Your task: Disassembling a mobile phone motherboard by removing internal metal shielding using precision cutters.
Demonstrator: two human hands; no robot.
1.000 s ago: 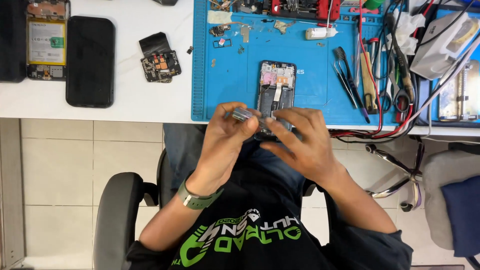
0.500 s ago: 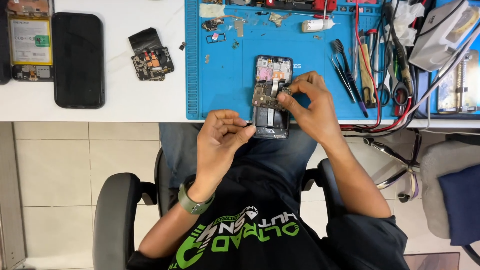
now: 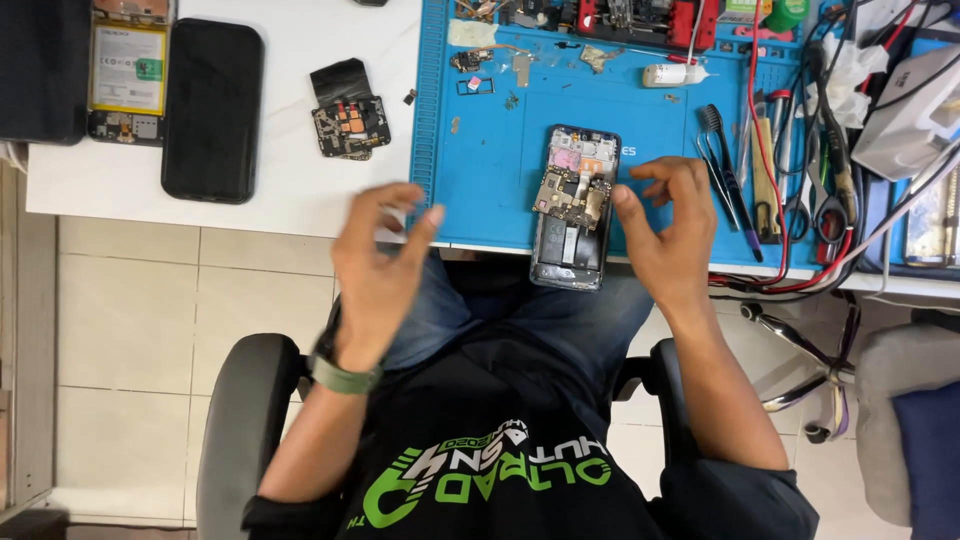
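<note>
An opened phone (image 3: 572,240) lies on the blue work mat (image 3: 490,190) with its lower end over the table edge. A loose circuit board (image 3: 570,195) rests tilted across its upper half. My right hand (image 3: 672,235) hovers just right of the phone, fingers spread, its thumb close to the phone's edge and holding nothing. My left hand (image 3: 385,250), with a green watch band on the wrist, is raised at the mat's left edge with fingers apart and empty. It looks blurred.
On the white table (image 3: 290,190) to the left lie a black screen panel (image 3: 212,110), a second opened phone with a battery (image 3: 128,75) and a small board piece (image 3: 348,112). Tweezers and hand tools (image 3: 740,170), a white tube (image 3: 675,73) and cables (image 3: 800,270) crowd the mat's right side.
Both hands were together holding a slim tool over the phone. The left hand then pulled away to the left, and the right hand has lifted off the phone; both are now apart.
</note>
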